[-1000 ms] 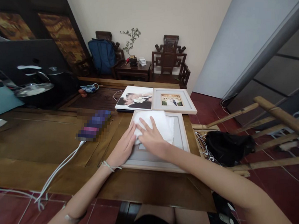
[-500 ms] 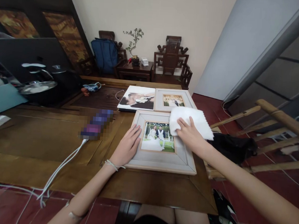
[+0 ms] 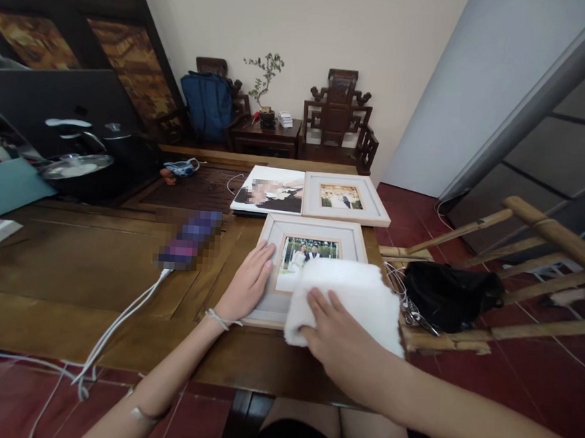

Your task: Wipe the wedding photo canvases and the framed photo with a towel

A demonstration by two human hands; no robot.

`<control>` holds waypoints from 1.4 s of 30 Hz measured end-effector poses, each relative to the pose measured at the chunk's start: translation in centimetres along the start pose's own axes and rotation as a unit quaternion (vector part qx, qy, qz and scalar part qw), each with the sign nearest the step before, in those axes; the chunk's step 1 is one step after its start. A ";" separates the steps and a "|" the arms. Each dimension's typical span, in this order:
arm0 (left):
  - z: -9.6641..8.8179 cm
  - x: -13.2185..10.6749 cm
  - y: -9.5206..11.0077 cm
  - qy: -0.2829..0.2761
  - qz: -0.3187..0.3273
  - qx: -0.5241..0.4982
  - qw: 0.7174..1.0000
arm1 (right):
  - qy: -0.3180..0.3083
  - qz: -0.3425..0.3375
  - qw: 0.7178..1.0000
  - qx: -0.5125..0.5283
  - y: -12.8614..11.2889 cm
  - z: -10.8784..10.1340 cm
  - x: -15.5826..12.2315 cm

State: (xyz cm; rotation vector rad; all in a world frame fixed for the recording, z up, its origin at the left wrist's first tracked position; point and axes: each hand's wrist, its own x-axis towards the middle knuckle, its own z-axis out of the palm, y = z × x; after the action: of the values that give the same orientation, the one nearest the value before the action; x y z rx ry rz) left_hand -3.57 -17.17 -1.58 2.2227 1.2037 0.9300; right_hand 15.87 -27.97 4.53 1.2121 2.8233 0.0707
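A pale picture frame (image 3: 271, 297) with a photo of two people lies flat on the wooden table in front of me. My left hand (image 3: 247, 279) rests on its left edge, fingers stretched out flat. Over its lower right part, my right hand (image 3: 332, 328) presses a folded white cloth (image 3: 352, 286), fingers bent onto it. The cloth hides the frame's lower right corner and part of the photo. Just behind lie a second pale frame (image 3: 374, 199) and a white-edged photo panel (image 3: 269, 189), side by side.
On the left of the table (image 3: 92, 285) lies a blurred-out phone (image 3: 191, 238) with a white cable (image 3: 122, 317). A pot with a glass lid (image 3: 78, 167) stands farther back. At right, a bamboo chair (image 3: 547, 227) holds a black bag (image 3: 450, 293). Carved chairs (image 3: 337, 115) stand by the wall.
My right hand has moved the cloth from the frame's upper right corner down toward me to its lower right. My left hand has stayed on the left edge.
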 end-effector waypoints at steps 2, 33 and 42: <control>-0.2 -0.1 0.1 0.007 -0.027 -0.037 0.999 | 0.027 -0.044 0.998 0.034 -0.4 -0.2 2.3; 0.1 0.0 -0.4 -0.024 0.048 0.073 0.996 | 0.030 0.114 0.988 -0.103 6.8 1.3 0.4; 0.1 0.0 -0.5 -0.026 0.059 0.086 0.994 | 0.022 0.091 0.996 0.013 0.7 0.4 -1.9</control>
State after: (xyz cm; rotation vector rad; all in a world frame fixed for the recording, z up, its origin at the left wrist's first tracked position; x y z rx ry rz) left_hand -3.77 -16.89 -2.00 2.4615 1.1790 0.8343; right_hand 17.70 -28.82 4.28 1.4894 2.7509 0.0725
